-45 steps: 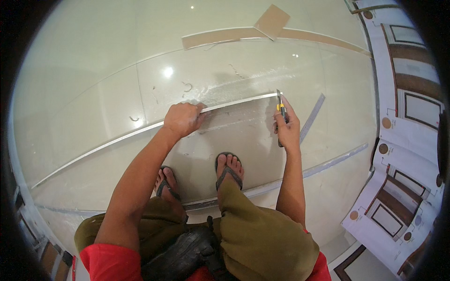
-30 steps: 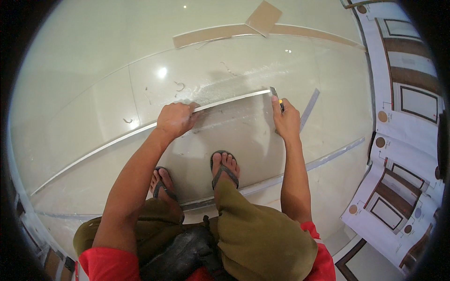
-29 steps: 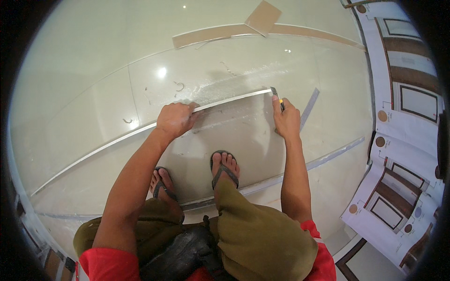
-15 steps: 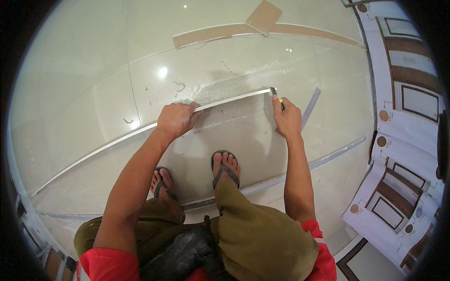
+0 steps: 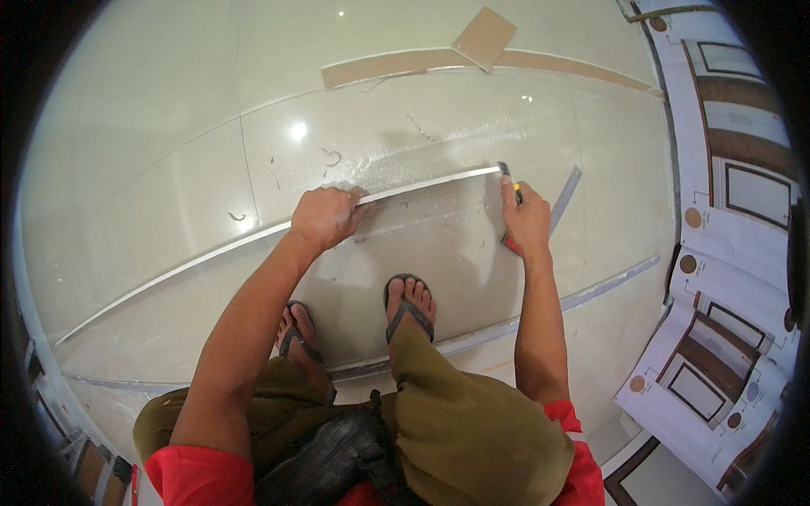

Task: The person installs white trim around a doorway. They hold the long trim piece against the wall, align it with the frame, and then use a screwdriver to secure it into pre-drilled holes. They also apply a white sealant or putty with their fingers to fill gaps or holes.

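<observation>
My left hand (image 5: 325, 218) presses flat on the metal straightedge (image 5: 253, 240) while my right hand (image 5: 526, 223) stays clamped around the utility knife (image 5: 511, 184).

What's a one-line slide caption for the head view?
Squatting on a sheet, left hand pressing a straightedge, right hand running a knife at its end.
</observation>
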Demonstrator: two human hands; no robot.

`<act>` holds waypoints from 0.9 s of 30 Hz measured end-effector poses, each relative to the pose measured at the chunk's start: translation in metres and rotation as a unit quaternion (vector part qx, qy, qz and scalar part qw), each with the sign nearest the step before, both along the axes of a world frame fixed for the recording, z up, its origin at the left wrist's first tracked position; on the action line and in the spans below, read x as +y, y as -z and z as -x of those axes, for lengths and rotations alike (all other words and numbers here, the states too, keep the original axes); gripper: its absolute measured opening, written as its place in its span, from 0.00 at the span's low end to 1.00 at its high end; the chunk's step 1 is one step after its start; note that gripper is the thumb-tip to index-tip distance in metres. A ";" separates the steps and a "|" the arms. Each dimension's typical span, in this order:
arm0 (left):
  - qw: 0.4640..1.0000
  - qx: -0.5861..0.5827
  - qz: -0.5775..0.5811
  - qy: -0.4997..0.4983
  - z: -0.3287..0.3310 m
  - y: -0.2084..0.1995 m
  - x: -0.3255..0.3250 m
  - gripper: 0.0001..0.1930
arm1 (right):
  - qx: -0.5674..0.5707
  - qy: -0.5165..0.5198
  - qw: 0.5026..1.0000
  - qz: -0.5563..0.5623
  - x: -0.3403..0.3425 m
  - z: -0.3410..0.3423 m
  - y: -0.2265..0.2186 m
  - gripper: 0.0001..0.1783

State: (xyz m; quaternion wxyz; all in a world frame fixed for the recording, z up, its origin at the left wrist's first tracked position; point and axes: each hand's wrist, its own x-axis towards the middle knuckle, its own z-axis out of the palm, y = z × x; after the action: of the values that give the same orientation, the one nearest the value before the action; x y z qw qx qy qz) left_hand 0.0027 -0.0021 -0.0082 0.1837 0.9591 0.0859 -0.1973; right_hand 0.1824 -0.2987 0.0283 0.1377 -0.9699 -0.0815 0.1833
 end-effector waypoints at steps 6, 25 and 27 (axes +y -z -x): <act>1.000 0.014 0.008 0.007 0.002 -0.003 0.003 0.17 | -0.054 0.004 0.997 -0.063 -0.001 0.004 0.010 0.29; 0.999 0.019 0.035 -0.023 0.002 0.004 0.014 0.22 | -0.094 -0.017 0.951 -0.294 0.041 0.074 0.016 0.29; 0.999 0.033 0.008 -0.005 0.003 0.012 0.011 0.12 | -0.078 -0.132 0.960 -0.235 0.063 0.073 0.003 0.32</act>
State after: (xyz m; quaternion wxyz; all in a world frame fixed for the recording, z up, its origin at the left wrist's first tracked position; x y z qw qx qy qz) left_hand 0.0001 0.0084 -0.0198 0.1895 0.9501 0.0949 -0.2289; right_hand 0.1091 -0.2353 0.0258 0.3298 -0.9020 -0.2603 0.0993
